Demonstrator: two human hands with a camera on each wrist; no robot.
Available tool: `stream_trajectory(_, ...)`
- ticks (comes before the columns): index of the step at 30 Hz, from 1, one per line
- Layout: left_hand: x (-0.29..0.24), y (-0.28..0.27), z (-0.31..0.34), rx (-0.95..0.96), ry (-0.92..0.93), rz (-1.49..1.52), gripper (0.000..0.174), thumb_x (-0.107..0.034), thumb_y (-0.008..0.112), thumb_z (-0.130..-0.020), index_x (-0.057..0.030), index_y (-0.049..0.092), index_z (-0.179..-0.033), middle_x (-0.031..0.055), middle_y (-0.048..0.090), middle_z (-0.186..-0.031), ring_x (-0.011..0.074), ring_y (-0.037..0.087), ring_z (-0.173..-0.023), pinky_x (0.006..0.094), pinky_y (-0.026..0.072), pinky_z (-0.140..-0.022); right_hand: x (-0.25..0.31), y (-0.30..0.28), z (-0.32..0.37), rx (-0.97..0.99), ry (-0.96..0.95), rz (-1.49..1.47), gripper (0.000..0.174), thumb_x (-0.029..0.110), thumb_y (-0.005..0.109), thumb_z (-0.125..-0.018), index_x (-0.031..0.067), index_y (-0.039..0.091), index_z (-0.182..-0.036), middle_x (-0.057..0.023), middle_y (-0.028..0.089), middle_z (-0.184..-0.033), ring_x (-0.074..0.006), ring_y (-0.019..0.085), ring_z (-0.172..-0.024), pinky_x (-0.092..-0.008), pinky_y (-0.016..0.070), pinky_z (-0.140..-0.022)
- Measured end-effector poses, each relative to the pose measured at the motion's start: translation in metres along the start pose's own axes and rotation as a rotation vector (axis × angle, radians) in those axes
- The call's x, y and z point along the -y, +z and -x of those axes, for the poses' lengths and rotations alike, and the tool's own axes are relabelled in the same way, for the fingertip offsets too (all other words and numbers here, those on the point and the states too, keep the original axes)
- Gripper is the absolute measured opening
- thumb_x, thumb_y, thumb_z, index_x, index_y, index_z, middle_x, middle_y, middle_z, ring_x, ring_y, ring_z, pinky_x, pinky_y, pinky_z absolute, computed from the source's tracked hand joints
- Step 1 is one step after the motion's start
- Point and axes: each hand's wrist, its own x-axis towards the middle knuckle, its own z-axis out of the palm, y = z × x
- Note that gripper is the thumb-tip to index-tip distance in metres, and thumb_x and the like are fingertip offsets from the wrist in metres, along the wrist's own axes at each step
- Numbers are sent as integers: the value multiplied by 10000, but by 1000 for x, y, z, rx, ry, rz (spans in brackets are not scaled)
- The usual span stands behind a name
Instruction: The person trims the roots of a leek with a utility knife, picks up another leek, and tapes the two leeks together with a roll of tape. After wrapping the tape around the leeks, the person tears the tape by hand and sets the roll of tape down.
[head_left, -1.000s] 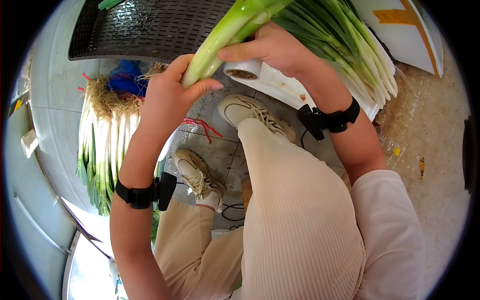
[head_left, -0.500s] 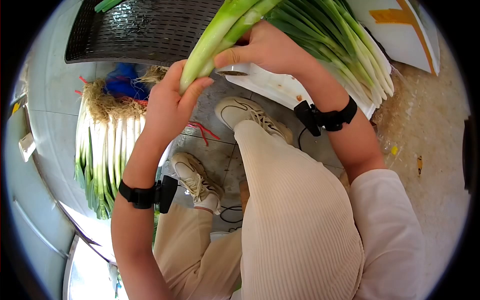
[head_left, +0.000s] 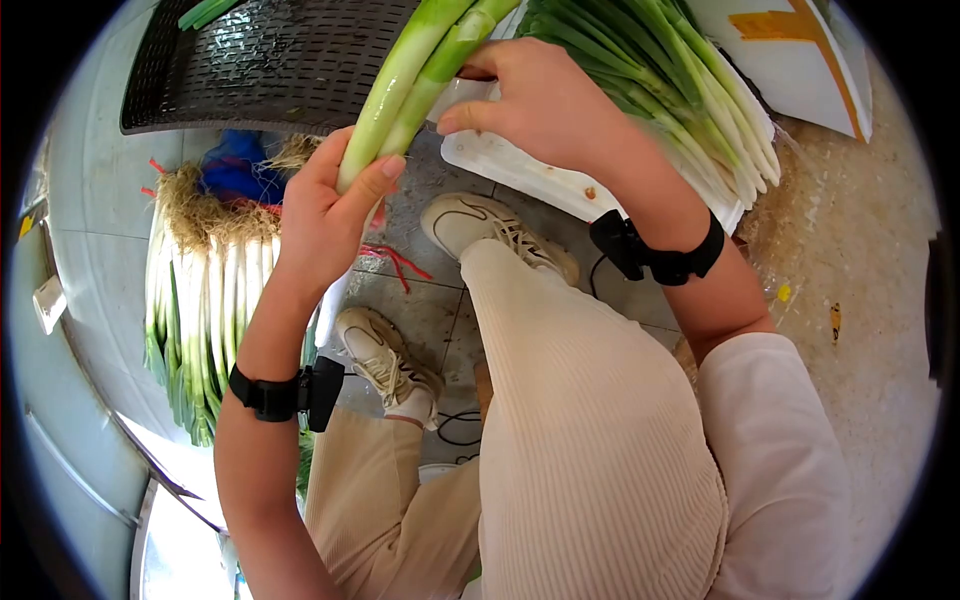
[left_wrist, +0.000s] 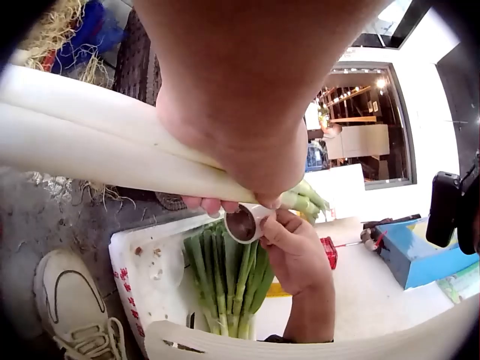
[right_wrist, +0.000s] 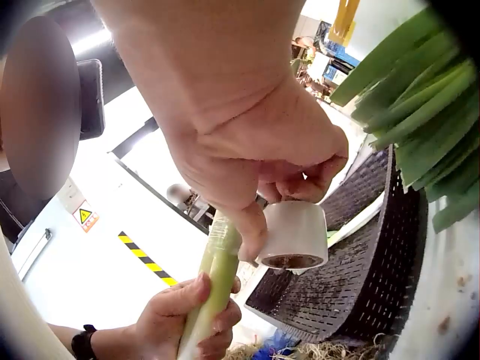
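In the head view, the left hand (head_left: 325, 208) grips two thick leek stalks (head_left: 388, 115) near their white ends, its thumb laid across them. The right hand (head_left: 548, 108) is beside the stalks, farther up. A dark slotted basket (head_left: 265, 70) lies beyond the left hand. On the person's right, a leafy leek bundle (head_left: 690, 95) rests on a white tray (head_left: 520, 170). On the left, rooted leeks (head_left: 212, 285) lie on the floor (head_left: 95, 250) near a blue net (head_left: 235, 165), and red string (head_left: 400, 262) is near the shoes (head_left: 478, 224).

In the left wrist view, the pale stalks run under the left hand, whose fingers curl beneath them. The right hand holds a roll of tape (left_wrist: 246, 224) close to the stalks, above the leafy bundle.

In the right wrist view, the right hand grasps the roll just beside the stalks. A clear strip seems to lie around them, though glare makes this hard to confirm. The left hand clasps them lower down.
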Motion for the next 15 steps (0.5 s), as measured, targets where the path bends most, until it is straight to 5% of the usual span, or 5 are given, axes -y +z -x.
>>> stream_trajectory(6,-1,-3,-2,8,4,64,299,-187,673,-956,-2,611,-1183,12,616,-806,69,535,-624,216,437,-551,5,4,2,-211,153,-113,517,277,842,-682,-29,703,-1075,-184,728,-1004,-244,698,-916,-333,524,-826)
stream_trajectory(15,0,-1,5,43,-34,92,306,-190,670,-958,3,608,-1186,18,613,-803,77,539,-605,222,438,-542,-14,2,-5,126,217,-244,508,262,879,-673,-25,702,-1053,-95,730,-923,-156,663,-829,-279,506,-768)
